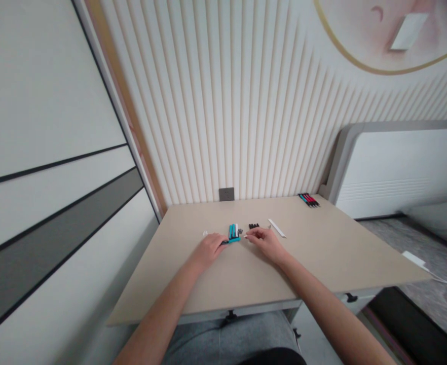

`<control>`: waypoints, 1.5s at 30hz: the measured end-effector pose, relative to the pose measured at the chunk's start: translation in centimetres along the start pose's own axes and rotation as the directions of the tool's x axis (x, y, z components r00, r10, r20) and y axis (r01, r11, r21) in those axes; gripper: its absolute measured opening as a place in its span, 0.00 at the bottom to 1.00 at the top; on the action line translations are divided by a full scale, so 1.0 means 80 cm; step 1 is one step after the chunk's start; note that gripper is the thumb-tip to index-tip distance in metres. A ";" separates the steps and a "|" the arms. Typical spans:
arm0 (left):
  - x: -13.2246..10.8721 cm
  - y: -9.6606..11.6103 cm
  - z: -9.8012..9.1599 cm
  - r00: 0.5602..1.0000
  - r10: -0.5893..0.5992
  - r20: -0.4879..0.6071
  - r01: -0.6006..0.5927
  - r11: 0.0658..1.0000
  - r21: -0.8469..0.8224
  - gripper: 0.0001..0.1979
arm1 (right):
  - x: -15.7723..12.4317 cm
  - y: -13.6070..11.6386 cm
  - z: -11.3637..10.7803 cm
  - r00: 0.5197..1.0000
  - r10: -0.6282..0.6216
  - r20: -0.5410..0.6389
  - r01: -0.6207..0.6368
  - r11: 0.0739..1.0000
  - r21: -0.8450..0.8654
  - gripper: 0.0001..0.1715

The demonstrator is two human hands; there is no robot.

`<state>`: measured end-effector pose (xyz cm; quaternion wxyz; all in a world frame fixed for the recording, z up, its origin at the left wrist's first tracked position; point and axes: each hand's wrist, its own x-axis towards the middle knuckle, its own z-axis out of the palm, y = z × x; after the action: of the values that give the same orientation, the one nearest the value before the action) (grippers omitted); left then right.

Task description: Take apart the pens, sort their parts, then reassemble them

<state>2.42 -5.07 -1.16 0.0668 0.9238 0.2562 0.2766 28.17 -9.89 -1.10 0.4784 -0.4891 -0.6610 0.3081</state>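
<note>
My left hand [210, 247] rests on the table, its fingers closed on a dark, slim pen-like piece with a turquoise end [230, 241]. Beyond those fingertips lie several turquoise barrels [231, 231] and a white barrel [236, 229] side by side. My right hand [263, 240] is pinched on a small white piece [246, 236], too small to name. Between the hands sits a little cluster of grey parts [240, 231]. Short black pieces [253, 226] stand in a row just past my right fingers.
Small white bits [205, 233] lie behind my left hand. A long white strip [277, 228] is right of the black pieces. Several red, turquoise and black pens [309, 199] lie at the table's [333, 248] far right corner, near the ribbed wall [208, 126].
</note>
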 end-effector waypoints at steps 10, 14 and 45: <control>0.002 0.007 -0.005 1.000 0.001 0.030 -0.001 1.000 0.014 0.10 | -0.006 -0.010 0.007 0.996 -0.025 0.091 0.031 0.997 -0.065 0.17; 0.003 0.007 -0.006 1.000 -0.008 0.025 0.007 0.999 0.031 0.10 | -0.004 -0.006 0.006 0.998 -0.023 0.059 0.029 0.995 -0.093 0.16; 0.002 0.005 0.002 0.999 0.025 0.022 -0.026 0.999 0.048 0.11 | -0.008 -0.009 0.014 0.995 -0.085 0.053 0.090 0.989 -0.120 0.14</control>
<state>2.80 -5.32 -1.07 0.0438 0.9313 0.2500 0.2612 26.91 -10.65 -1.07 0.4448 -0.4804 -0.7107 0.2575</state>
